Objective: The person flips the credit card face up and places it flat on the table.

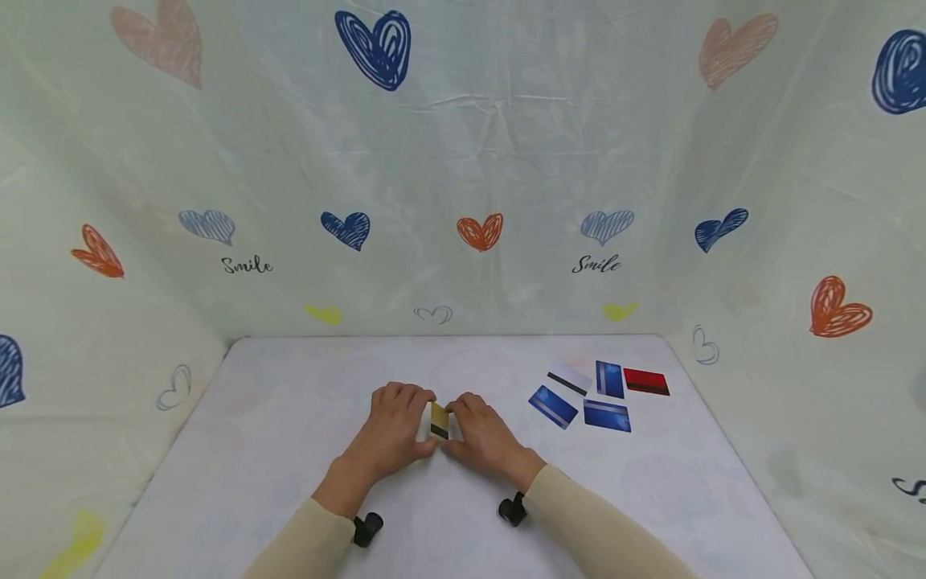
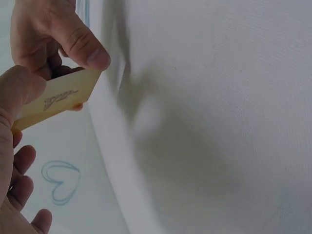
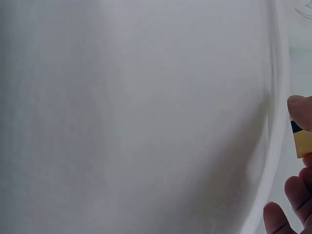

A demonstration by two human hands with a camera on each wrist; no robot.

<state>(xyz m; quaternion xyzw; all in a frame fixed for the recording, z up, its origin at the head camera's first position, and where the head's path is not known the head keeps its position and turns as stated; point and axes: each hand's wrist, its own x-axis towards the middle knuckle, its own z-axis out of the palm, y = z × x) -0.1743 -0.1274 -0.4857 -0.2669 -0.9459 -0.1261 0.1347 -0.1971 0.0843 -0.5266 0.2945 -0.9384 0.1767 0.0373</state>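
Observation:
A gold card with a black stripe is held up between both hands near the middle of the white table. My left hand pinches one end of it between thumb and fingers. At the other end, my right hand grips it the same way. The left wrist view shows a pale yellow face of the card with dark scribble-like marking, thumbs on top. Only a corner of the card and part of the right hand appear at the right edge of the right wrist view.
Right of the hands lie three blue cards, a red card with a dark stripe, and a white card with a black stripe. A white curtain printed with hearts surrounds the table at the back and sides.

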